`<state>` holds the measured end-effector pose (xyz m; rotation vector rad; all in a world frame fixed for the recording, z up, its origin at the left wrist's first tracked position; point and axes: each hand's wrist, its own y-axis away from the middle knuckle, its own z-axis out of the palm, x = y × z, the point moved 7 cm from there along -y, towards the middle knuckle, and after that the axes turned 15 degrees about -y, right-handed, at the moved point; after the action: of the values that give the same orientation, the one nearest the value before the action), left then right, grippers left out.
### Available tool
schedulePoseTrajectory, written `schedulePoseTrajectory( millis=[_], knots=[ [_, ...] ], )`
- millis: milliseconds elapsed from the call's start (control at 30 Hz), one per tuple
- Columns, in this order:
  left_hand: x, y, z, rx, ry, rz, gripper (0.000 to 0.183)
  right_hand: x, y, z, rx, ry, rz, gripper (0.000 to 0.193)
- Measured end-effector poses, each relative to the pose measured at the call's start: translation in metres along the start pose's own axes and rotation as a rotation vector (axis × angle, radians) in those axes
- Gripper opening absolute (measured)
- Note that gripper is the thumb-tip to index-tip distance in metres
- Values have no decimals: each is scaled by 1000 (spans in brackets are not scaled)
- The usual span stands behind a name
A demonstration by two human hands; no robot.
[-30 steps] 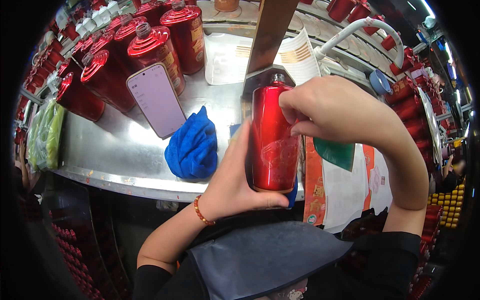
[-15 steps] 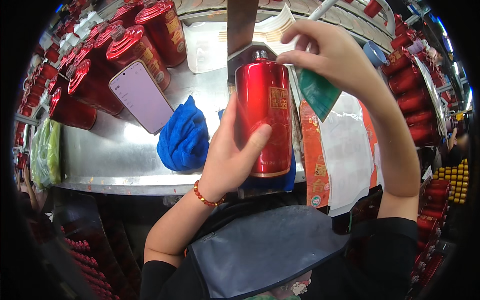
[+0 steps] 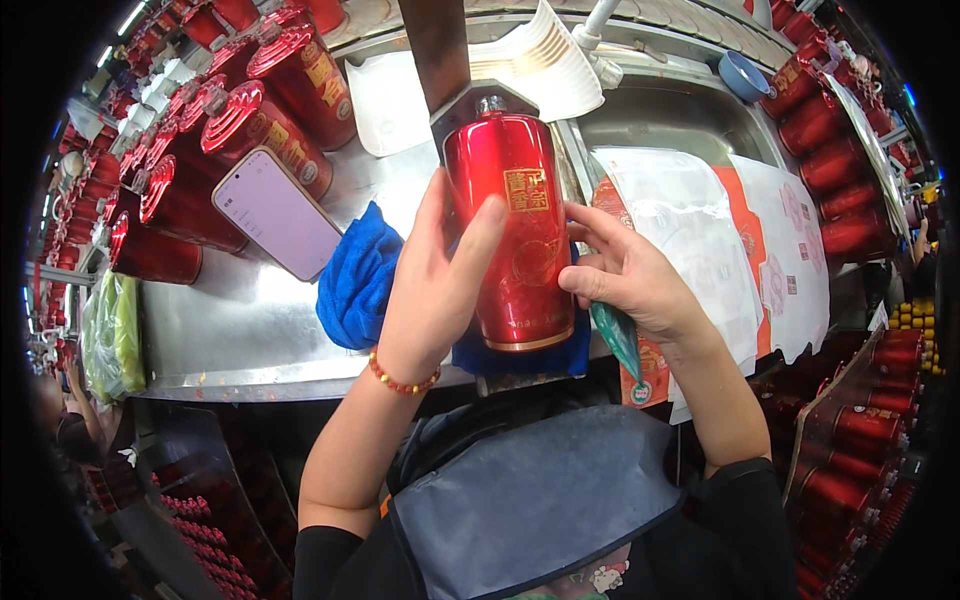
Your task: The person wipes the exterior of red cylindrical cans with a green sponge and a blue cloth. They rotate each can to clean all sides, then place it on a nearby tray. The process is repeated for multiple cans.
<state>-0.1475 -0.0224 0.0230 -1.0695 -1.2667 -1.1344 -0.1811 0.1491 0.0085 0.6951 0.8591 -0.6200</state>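
Red bottle [image 3: 516,240] stands upright in the head view, its long axis running neck-up, on a blue cloth [image 3: 360,280] at the desk's [image 3: 230,330] near edge. Left hand [image 3: 435,290] wraps its left side, grip clamped on the bottle; right hand [image 3: 630,275] fingertips press its right flank.

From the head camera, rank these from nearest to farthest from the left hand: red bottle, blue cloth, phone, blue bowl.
1. red bottle: held by the left hand.
2. blue cloth: just left of it, on the counter.
3. phone: farther left, leaning on red canisters.
4. blue bowl: far upper right.
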Motion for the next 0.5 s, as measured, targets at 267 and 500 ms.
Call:
schedulePoseTrajectory(
  millis=[267,500],
  knots=[
    [-4,-21,3,34,-117,-56,53,-1,-2,7,19,-44,17,85],
    [-4,-20,3,41,-105,-59,53,1,-1,2,16,-3,13,88]
  ],
)
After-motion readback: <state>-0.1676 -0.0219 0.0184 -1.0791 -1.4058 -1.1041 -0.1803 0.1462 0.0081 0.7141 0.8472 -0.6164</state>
